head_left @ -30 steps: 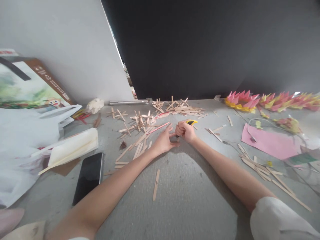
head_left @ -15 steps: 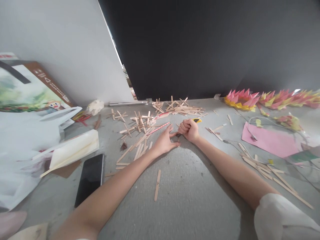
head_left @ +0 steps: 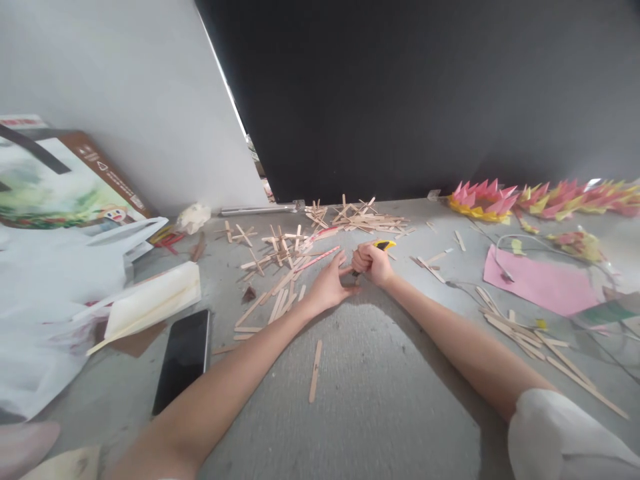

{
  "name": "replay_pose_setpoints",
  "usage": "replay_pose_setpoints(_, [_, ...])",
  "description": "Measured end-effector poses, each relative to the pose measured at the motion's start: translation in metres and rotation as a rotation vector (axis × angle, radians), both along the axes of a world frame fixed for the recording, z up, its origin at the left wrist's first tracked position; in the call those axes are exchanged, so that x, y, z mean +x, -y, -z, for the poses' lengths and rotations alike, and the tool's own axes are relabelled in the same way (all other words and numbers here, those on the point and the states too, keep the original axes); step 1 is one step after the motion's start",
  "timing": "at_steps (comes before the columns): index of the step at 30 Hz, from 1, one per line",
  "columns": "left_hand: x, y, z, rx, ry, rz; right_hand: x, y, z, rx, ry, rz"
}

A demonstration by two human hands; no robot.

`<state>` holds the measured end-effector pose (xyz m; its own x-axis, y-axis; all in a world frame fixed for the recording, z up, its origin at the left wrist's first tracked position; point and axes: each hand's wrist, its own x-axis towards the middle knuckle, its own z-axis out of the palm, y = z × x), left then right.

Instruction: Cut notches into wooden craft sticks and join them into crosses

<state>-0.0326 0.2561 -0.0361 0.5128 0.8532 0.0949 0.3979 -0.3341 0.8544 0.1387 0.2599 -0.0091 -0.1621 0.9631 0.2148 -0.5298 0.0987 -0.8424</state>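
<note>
Two-handed, gripped a yellow-and-black tool (head_left: 384, 245) in the clenched right hand (head_left: 372, 263); held the left hand (head_left: 329, 283) spread just beside that tool's lower end, with wooden sticks (head_left: 380, 221) heaped beyond the tool and a phone (head_left: 182, 360) well to its left.

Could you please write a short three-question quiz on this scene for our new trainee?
1. Which of the person's hands is closed around the yellow-and-black tool?
2. True or false: the black rectangular phone lies to the left of the single flat wooden stick between the forearms.
3. On what does the end of the thin grey cable lie? A: the white plastic bag; B: the flat pink paper sheet; C: the phone.

Key: 1, the right hand; 2, true; 3, B.
</note>
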Motion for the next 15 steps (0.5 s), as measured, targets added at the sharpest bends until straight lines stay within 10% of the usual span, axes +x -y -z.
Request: replay_pose_setpoints(15, [0.002,-0.001,-0.009,0.149,0.004,0.007,0.013,0.001,-0.005,0.08,0.226,0.126])
